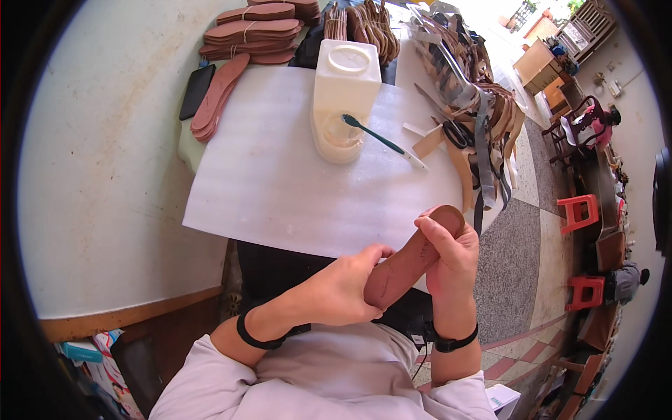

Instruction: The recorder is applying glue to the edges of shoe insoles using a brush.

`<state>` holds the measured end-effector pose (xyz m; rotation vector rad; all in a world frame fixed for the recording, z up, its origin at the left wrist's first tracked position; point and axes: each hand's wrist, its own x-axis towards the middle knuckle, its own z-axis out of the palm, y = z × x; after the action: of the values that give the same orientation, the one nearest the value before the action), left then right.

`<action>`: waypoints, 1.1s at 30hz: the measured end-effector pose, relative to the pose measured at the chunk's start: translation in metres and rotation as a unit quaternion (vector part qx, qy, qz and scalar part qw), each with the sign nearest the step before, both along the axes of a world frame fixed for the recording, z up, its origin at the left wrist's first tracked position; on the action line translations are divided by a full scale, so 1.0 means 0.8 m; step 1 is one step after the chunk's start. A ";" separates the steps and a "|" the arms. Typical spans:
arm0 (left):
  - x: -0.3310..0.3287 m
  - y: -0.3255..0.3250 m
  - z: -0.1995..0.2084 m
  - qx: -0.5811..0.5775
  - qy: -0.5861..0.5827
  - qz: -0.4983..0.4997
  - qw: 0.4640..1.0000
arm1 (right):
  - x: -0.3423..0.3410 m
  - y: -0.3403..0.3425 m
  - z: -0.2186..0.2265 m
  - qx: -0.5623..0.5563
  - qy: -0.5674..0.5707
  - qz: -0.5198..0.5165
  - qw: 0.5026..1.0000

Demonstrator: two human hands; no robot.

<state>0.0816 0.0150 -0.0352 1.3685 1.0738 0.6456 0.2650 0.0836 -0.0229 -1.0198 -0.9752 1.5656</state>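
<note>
Both hands hold a brown shoe insole (404,271) in front of my body, just off the table's near edge. My left hand (339,285) is closed round the broad lower end. At the narrower upper end, my right hand (451,255) grips with the thumb lying on top. Faint dark marks show on the insole's face. Beyond the hands stands a cut-open whitish plastic jug (348,80) with some pale contents low inside. A toothbrush (385,143) with a dark green head and white handle end rests slanting across the jug's opening, its handle reaching right.
White sheeting (259,175) covers the table. Bundled insoles (248,38) and a loose stack (218,98) lie far left, beside a black phone (197,92). Scissors (458,134) and tangled strips (483,105) crowd the right. Red stools (578,213) and people (626,282) are farther right.
</note>
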 end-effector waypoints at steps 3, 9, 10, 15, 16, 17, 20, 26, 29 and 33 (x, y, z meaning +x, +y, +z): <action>-0.004 0.000 -0.003 -0.006 0.009 -0.009 1.000 | 0.000 -0.001 -0.001 -0.003 -0.016 0.022 1.000; -0.011 0.005 -0.007 -0.034 0.015 0.005 0.999 | -0.011 -0.025 -0.014 -0.040 -0.052 0.124 0.990; -0.011 0.004 -0.007 -0.028 0.005 0.008 1.000 | -0.012 -0.025 -0.013 -0.037 -0.048 0.117 0.991; -0.010 0.009 0.007 -0.032 0.001 -0.017 0.999 | -0.011 -0.017 0.000 0.002 -0.024 0.022 0.999; -0.010 0.009 0.008 -0.030 -0.001 -0.024 0.999 | -0.009 -0.014 0.002 0.006 -0.023 0.016 1.000; -0.009 0.009 0.008 -0.028 -0.003 -0.030 0.999 | -0.006 -0.011 0.004 0.010 -0.023 0.011 1.000; -0.010 0.006 0.005 -0.027 -0.005 -0.041 0.999 | 0.011 0.003 0.001 0.020 -0.028 0.000 0.999; -0.009 0.004 0.000 -0.025 0.020 -0.052 0.998 | 0.015 0.004 0.001 0.021 -0.035 0.025 0.999; -0.012 0.007 0.005 -0.031 0.034 -0.050 0.998 | 0.002 -0.009 0.002 0.002 -0.045 0.041 0.998; -0.011 0.007 0.003 -0.029 0.040 -0.029 0.998 | -0.002 -0.004 0.002 -0.003 -0.034 0.033 0.999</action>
<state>0.0725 0.0205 -0.0328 1.3800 1.1045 0.5163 0.2637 0.0801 -0.0214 -1.0611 -1.0614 1.5969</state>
